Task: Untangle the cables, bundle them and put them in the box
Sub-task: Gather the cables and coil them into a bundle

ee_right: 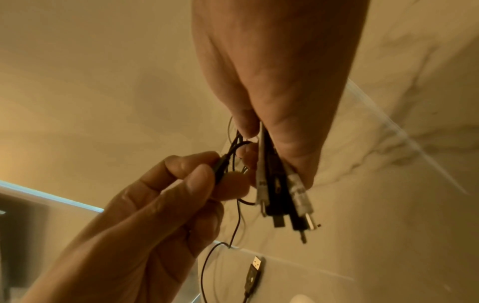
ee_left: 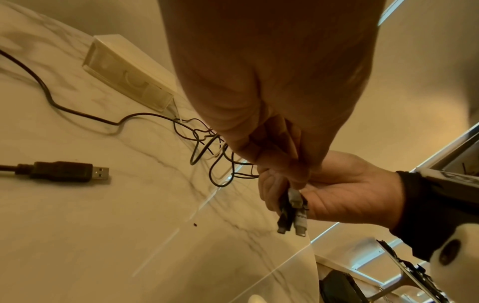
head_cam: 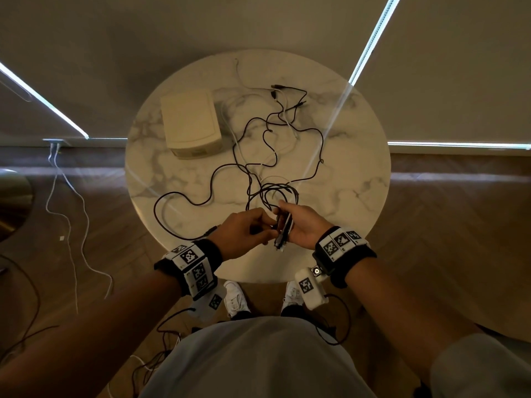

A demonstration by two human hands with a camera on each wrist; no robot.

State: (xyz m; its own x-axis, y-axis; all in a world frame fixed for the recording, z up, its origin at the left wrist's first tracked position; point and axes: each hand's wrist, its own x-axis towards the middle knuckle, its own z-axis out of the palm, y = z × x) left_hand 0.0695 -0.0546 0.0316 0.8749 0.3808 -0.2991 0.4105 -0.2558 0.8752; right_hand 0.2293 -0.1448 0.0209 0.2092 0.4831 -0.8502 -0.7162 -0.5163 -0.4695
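Gripped tight in the right hand [head_cam: 301,228]: a cluster of plug ends [ee_right: 282,196], white and black, sticking out below the curled fingers with their cords running up through the fist. Pinched between thumb and fingertips of the left hand [head_cam: 244,234]: one thin black strand [ee_right: 223,162], held right against that cluster, touching the right fingers.

Just below and to the left, lying loose on the marble table [head_cam: 359,179]: a black USB plug [ee_left: 67,171], not yet gathered in. Farther out, spread over the tabletop: the tangled cables [head_cam: 267,156], black loops crossing white ones, several more plugs at the far side. Beyond on the left: the cream box [head_cam: 189,122], lid shut, one white cord running along its side.

Risks, as a judgement only: pulling on the pinched strand while the loops ahead are crossed likely to cinch a knot rather than free it; a slack right grip likely to drop the collected plugs back into the heap; a snagged cord dragging on the box. Bundling barely begun, boxing not started.
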